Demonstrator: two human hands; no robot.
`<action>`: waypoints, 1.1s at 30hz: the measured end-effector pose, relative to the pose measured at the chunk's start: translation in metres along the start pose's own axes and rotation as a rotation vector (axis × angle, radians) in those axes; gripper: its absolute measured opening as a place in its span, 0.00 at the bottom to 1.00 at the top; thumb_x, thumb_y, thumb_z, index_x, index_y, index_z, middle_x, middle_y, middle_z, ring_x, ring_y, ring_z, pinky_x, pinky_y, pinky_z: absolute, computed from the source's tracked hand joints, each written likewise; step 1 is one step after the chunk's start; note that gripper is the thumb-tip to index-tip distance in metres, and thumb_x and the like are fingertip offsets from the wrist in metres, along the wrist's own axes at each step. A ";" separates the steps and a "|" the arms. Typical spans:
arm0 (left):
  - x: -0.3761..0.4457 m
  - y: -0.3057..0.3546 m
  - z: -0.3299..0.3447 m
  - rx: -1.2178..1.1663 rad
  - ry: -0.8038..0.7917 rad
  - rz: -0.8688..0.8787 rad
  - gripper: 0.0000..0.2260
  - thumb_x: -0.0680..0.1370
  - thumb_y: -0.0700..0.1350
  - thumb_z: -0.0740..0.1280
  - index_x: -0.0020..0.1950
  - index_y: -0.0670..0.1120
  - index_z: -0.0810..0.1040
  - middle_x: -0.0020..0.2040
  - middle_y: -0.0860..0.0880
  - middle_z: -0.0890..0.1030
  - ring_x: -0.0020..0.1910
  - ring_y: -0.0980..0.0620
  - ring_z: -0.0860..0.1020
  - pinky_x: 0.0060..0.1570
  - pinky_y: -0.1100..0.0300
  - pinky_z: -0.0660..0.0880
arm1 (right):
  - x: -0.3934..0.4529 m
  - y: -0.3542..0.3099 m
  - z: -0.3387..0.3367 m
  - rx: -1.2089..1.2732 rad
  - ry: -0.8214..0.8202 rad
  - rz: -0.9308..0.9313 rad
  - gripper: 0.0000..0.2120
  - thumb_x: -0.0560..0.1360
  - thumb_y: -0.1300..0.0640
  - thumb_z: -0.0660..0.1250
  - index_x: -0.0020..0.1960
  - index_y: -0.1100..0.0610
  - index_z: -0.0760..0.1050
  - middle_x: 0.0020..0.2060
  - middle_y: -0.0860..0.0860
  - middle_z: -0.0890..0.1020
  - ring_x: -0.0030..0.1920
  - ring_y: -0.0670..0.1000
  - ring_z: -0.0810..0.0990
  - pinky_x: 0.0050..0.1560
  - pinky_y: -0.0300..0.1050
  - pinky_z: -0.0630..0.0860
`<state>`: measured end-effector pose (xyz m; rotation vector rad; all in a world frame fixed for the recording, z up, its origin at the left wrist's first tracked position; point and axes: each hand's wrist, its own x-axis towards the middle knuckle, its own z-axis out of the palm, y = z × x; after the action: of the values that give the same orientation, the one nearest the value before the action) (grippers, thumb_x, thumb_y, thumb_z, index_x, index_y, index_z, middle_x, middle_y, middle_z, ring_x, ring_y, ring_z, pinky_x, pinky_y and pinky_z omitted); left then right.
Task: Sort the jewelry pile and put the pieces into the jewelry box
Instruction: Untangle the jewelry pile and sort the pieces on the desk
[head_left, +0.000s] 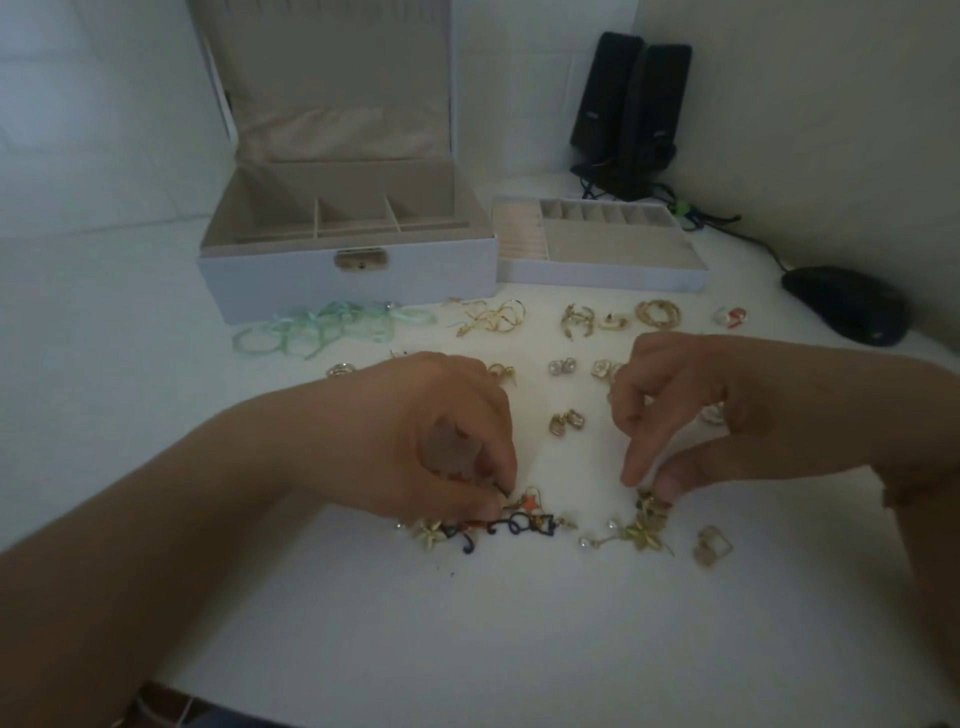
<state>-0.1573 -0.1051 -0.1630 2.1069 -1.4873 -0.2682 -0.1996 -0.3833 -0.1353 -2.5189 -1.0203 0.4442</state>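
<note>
left hand (447, 441) pinching blurred tangled earrings (498, 525), right hand (691, 415) pinching gold earring (652, 503)

The white jewelry box (347, 280) stands open at the back of the table, lid upright, beige compartments bare; its removable tray (602, 249) lies just beside it on the right. In front lie green bangles (322, 327), gold hoops (488, 317), paired earrings (566, 423); nearest, a tangled pile (498, 525) of gold flowers and dark-blue curls.
</note>
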 end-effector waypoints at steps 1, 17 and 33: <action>0.000 0.000 0.000 -0.012 0.002 -0.006 0.05 0.73 0.49 0.77 0.47 0.51 0.86 0.44 0.56 0.83 0.49 0.54 0.79 0.50 0.58 0.75 | -0.001 -0.002 0.000 -0.001 0.003 -0.009 0.08 0.69 0.41 0.70 0.48 0.37 0.82 0.46 0.41 0.78 0.50 0.47 0.74 0.52 0.41 0.70; -0.005 -0.004 -0.019 -0.135 0.238 -0.165 0.05 0.73 0.53 0.73 0.44 0.54 0.85 0.40 0.55 0.86 0.41 0.55 0.83 0.44 0.65 0.75 | 0.010 -0.009 0.004 0.025 0.132 -0.017 0.08 0.68 0.41 0.70 0.44 0.43 0.82 0.45 0.40 0.82 0.52 0.46 0.77 0.54 0.48 0.73; -0.002 -0.006 -0.009 0.200 0.257 -0.185 0.07 0.69 0.53 0.79 0.43 0.55 0.85 0.38 0.64 0.78 0.46 0.59 0.76 0.50 0.67 0.69 | 0.061 -0.029 0.035 -0.103 0.505 0.090 0.03 0.70 0.49 0.72 0.43 0.41 0.82 0.33 0.36 0.78 0.44 0.44 0.72 0.46 0.46 0.72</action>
<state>-0.1490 -0.0989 -0.1585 2.3382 -1.2143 0.0875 -0.1901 -0.3123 -0.1616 -2.5735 -0.7485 -0.2245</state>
